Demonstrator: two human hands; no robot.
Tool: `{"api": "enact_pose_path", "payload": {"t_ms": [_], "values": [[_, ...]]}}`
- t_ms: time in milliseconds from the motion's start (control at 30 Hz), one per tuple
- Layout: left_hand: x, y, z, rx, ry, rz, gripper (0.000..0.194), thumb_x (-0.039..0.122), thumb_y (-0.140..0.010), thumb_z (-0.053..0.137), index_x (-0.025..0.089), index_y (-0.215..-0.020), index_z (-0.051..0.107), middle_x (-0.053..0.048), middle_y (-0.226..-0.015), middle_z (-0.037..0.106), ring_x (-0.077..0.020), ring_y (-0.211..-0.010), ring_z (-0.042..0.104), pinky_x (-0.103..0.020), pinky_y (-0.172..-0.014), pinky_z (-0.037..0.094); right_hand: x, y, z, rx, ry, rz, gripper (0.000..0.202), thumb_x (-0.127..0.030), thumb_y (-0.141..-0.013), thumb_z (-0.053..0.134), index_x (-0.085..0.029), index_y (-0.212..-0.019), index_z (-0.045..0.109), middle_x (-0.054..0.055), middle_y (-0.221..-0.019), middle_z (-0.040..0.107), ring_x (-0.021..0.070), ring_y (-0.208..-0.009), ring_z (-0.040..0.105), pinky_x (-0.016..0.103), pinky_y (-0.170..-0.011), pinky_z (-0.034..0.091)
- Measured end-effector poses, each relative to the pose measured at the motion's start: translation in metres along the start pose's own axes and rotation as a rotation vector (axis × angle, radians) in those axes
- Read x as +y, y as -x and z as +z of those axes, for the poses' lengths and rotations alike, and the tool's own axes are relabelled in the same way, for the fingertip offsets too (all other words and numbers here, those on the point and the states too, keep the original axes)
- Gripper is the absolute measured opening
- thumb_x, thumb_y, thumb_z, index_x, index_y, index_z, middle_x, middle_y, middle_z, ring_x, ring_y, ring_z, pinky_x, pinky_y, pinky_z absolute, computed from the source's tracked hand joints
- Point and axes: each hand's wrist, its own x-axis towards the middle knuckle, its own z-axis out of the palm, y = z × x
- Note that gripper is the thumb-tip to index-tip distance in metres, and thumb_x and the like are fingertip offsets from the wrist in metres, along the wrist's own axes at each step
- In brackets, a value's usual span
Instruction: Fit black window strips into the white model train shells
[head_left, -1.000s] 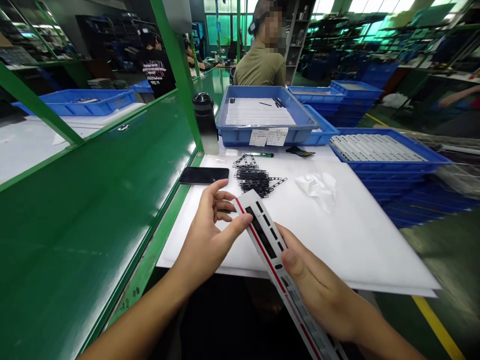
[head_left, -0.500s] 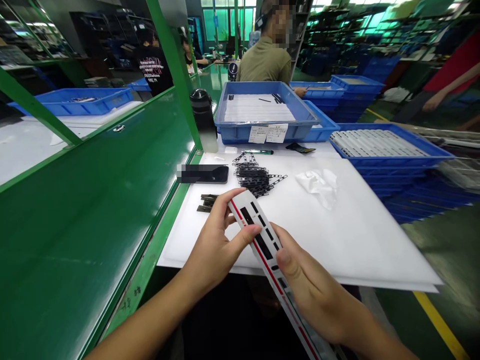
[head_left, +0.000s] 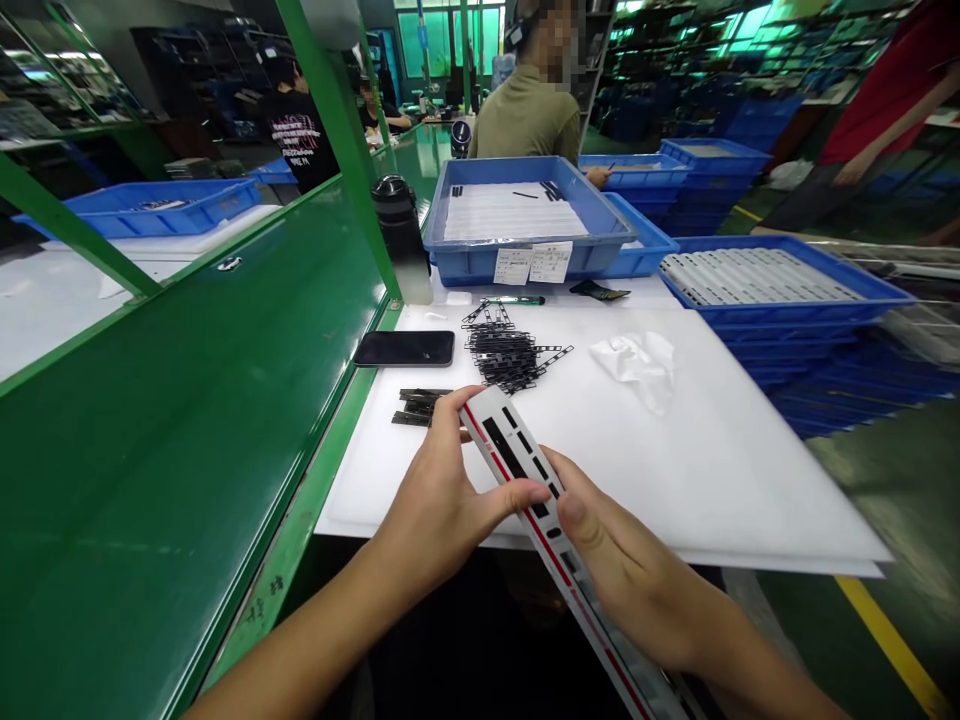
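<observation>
In the head view, a blue plastic tray (head_left: 461,262) stands at the back of the white-topped table (head_left: 720,450); it holds a layer of white strips with a few short black pieces on top, and two white paper labels are on its front wall. A second blue tray (head_left: 651,255) shows beside and behind it. To the right, the top tray of a blue stack (head_left: 795,313) is filled with rows of white strips with dark slots. Beyond the green metal partition (head_left: 285,340), a shallow blue tray (head_left: 82,222) holds items too small to tell.

The long white slotted bar with a red stripe (head_left: 550,553) is held slantwise in both hands over the table's near edge. The left hand (head_left: 439,505) pinches its upper part, thumb pressed across the black window, index finger bent over the end; its other fingers are mostly hidden. The right hand (head_left: 630,570) grips the bar's right side, thumb on the edge, other fingers largely hidden.

Compared with half a second ago, the left thumb has slid farther down the window, uncovering its upper stretch. The loose pile of thin black frames (head_left: 501,355) is unchanged.
</observation>
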Motion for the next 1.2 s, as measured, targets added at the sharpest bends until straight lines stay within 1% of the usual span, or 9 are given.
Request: {"api": "enact_pose_path", "payload": {"t_ms": [133,233,300,400,500,700,867,1033,1200], "values": [[0.000,-0.005,-0.002,0.001,0.057,0.041,0.068,0.045,-0.082,0.075,0.028,-0.138,0.040,-0.010,-0.145,0.047,-0.0272,-0.123,0.055,-0.043,-0.105,0.046,-0.003,-0.002,-0.002,-0.038,-0.087,-0.002,0.052,-0.049,-0.106,0.030,-0.035,-0.155,0.032,0.000,-0.162,0.032,0.0234,-0.152,0.022,0.048,-0.126,0.020],[0.000,-0.007,-0.004,0.016,0.197,-0.013,0.047,0.045,-0.091,0.064,0.029,-0.131,0.046,-0.007,-0.126,0.060,-0.0229,-0.109,0.062,-0.037,-0.091,0.053,-0.004,-0.003,-0.002,-0.062,-0.105,-0.020,0.053,-0.049,-0.106,0.030,-0.034,-0.156,0.031,0.001,-0.161,0.034,0.0234,-0.151,0.023,0.049,-0.126,0.018],[0.000,-0.007,-0.004,0.029,0.246,-0.044,0.043,0.045,-0.093,0.062,0.030,-0.130,0.048,-0.004,-0.111,0.065,-0.0209,-0.098,0.065,-0.034,-0.084,0.054,-0.004,-0.002,-0.002,-0.055,-0.079,0.003,0.053,-0.051,-0.105,0.031,-0.036,-0.156,0.030,-0.001,-0.161,0.033,0.0233,-0.151,0.023,0.049,-0.126,0.017],[0.000,-0.007,-0.005,0.036,0.192,-0.046,0.044,0.044,-0.091,0.065,0.031,-0.131,0.051,-0.002,-0.105,0.066,-0.0199,-0.095,0.065,-0.034,-0.087,0.053,-0.002,-0.001,0.000,-0.052,-0.059,0.023,0.052,-0.051,-0.105,0.030,-0.038,-0.156,0.029,-0.003,-0.163,0.030,0.0210,-0.153,0.020,0.047,-0.127,0.015],[0.001,-0.005,-0.005,0.030,0.083,-0.053,0.049,0.045,-0.088,0.068,0.032,-0.133,0.050,-0.002,-0.111,0.064,-0.0210,-0.099,0.064,-0.036,-0.091,0.052,-0.002,0.000,0.002,-0.051,-0.056,0.034,0.050,-0.050,-0.106,0.029,-0.040,-0.155,0.031,-0.006,-0.163,0.030,0.0186,-0.153,0.017,0.042,-0.128,0.013],[0.004,0.001,-0.005,-0.049,-0.112,-0.041,0.085,0.050,-0.078,0.077,0.028,-0.145,0.030,-0.009,-0.127,0.057,-0.0284,-0.111,0.059,-0.045,-0.099,0.048,-0.004,-0.001,0.002,-0.046,-0.064,0.068,0.050,-0.053,-0.105,0.028,-0.041,-0.154,0.032,-0.006,-0.162,0.030,0.0176,-0.153,0.019,0.040,-0.127,0.020],[0.004,0.002,-0.004,-0.128,-0.161,-0.033,0.116,0.055,-0.059,0.089,0.027,-0.147,0.020,-0.011,-0.123,0.058,-0.0338,-0.113,0.059,-0.048,-0.098,0.050,-0.010,-0.002,0.005,-0.057,-0.077,0.009,0.052,-0.051,-0.106,0.029,-0.038,-0.156,0.029,-0.004,-0.162,0.031,0.0207,-0.151,0.023,0.042,-0.126,0.022],[0.003,0.003,-0.003,-0.075,-0.179,-0.023,0.111,0.059,-0.060,0.087,0.027,-0.146,0.025,-0.009,-0.119,0.059,-0.0311,-0.107,0.061,-0.046,-0.095,0.051,-0.002,0.003,0.004,-0.040,-0.061,0.039,0.057,-0.051,-0.105,0.031,-0.033,-0.158,0.024,0.000,-0.165,0.024,0.0266,-0.154,0.014,0.052,-0.126,0.018],[0.007,0.001,-0.005,0.029,-0.191,0.014,0.076,0.055,-0.073,0.080,0.029,-0.134,0.043,-0.002,-0.109,0.064,-0.0235,-0.098,0.062,-0.036,-0.088,0.051,0.009,0.007,0.001,-0.013,-0.011,0.109,0.062,-0.055,-0.103,0.034,-0.034,-0.159,0.020,-0.001,-0.166,0.017,0.0283,-0.154,0.003,0.055,-0.125,0.014]]}}
